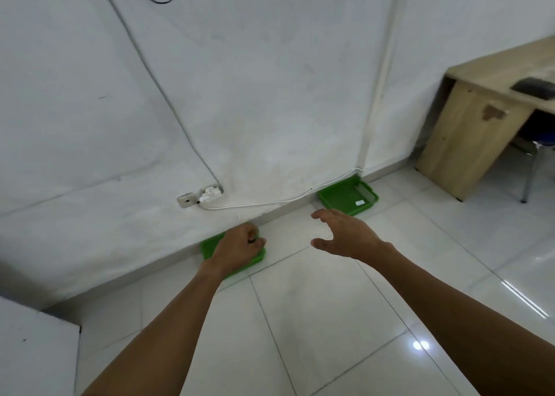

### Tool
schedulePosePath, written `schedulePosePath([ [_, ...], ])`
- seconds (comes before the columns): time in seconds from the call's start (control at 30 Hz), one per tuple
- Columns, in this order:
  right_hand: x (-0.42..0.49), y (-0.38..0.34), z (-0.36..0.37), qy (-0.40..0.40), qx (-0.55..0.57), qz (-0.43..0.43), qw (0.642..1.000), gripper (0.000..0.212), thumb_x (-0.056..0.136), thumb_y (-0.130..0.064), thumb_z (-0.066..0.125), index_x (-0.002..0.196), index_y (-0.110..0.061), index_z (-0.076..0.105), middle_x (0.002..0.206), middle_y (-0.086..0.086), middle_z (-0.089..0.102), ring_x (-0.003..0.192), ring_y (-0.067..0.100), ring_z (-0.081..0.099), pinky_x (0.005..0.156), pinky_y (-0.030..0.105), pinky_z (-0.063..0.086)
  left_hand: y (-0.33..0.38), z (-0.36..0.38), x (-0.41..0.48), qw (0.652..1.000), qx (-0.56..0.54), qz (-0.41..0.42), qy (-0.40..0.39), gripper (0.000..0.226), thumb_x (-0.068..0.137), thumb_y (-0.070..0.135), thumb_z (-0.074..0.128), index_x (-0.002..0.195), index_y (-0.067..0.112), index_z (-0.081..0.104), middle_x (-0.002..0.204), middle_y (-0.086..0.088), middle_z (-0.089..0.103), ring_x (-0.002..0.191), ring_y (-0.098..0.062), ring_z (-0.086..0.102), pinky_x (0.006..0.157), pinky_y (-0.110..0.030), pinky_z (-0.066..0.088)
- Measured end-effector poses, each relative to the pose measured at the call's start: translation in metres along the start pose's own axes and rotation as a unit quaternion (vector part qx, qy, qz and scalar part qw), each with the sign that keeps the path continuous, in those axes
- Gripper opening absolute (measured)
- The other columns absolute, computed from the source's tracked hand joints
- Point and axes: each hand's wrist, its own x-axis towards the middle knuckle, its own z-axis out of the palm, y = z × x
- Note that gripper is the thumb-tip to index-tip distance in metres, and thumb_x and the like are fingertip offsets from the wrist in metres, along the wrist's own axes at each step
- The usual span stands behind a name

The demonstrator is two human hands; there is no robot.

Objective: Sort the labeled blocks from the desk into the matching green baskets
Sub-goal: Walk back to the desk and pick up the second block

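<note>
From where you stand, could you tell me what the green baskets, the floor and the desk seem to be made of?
The right basket and left basket look like moulded plastic: uniform bright green, thin rims. The floor seems glazed tile: grout lines and mirror-like glare. The desk looks like matte wood-grain laminate board, with one chipped patch.

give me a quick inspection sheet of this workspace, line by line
surface: white tiled floor, glossy, light glare at right
job's things: two green baskets against the wall; near basket mostly hidden under the left hand, far basket holds a small white label
clutter: dark flat item on the wooden desk
grippers: left hand curled around something small and dark, over the near basket; right hand open, empty
cables: white cable from wall socket along the baseboard; grey cable up the wall
surroundings: white wall, chair under the desk
</note>
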Motion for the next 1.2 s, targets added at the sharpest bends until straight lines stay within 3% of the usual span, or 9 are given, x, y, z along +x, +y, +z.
schedulePosePath([
  [0.17,-0.085,0.056,-0.012,0.031,0.015,0.037,0.999,0.060,0.086,-0.046,0.060,0.138,-0.025,0.038,0.140,-0.001,0.048,0.118,0.019,0.055,0.096,0.035,0.046,0.062,0.057,-0.028,0.998,-0.020,0.065,-0.017,0.041,0.086,0.034,0.063,0.121,0.013,0.057,0.116,-0.005,0.064,0.107,-0.019,0.060,0.093,-0.033,0.048],
  [0.37,-0.190,0.135,-0.015,0.041,0.016,0.088,0.995,0.060,0.087,-0.045,0.059,0.138,-0.025,0.037,0.138,0.000,0.049,0.114,0.019,0.056,0.091,0.033,0.045,0.149,0.140,-0.073,0.987,0.062,0.142,-0.040,0.044,0.088,0.036,0.059,0.126,0.014,0.054,0.125,-0.005,0.061,0.115,-0.021,0.056,0.100,-0.040,0.044],
  [0.5,-0.262,0.198,-0.021,0.047,0.023,0.129,0.990,0.060,0.086,-0.046,0.059,0.138,-0.026,0.036,0.136,0.001,0.049,0.112,0.021,0.056,0.089,0.034,0.046,0.218,0.201,-0.101,0.974,0.112,0.190,-0.040,0.047,0.089,0.038,0.057,0.130,0.016,0.050,0.132,-0.004,0.056,0.123,-0.022,0.051,0.103,-0.036,0.038],
  [0.67,-0.323,0.263,-0.042,0.070,0.032,0.167,0.983,0.062,0.086,-0.044,0.060,0.139,-0.024,0.035,0.137,0.001,0.049,0.115,0.020,0.054,0.090,0.033,0.045,0.293,0.257,-0.124,0.963,0.096,0.244,-0.054,0.050,0.089,0.037,0.057,0.134,0.018,0.046,0.138,-0.002,0.052,0.129,-0.019,0.044,0.107,-0.034,0.034],
  [0.93,-0.357,0.360,-0.084,0.115,0.039,0.214,0.969,0.065,0.084,-0.044,0.062,0.140,-0.024,0.035,0.142,0.001,0.046,0.115,0.021,0.055,0.092,0.035,0.045,0.379,0.320,-0.113,0.956,0.052,0.281,-0.068,0.053,0.088,0.036,0.059,0.136,0.017,0.044,0.141,0.000,0.048,0.132,-0.017,0.041,0.110,-0.040,0.033],
  [1.2,-0.314,0.486,-0.127,0.119,0.032,0.234,0.964,0.067,0.083,-0.044,0.064,0.140,-0.024,0.034,0.144,0.001,0.045,0.117,0.022,0.054,0.092,0.036,0.046,0.457,0.384,-0.026,0.959,0.040,0.268,-0.082,0.055,0.088,0.037,0.059,0.138,0.018,0.042,0.143,0.001,0.046,0.134,-0.016,0.038,0.112,-0.039,0.031],
])
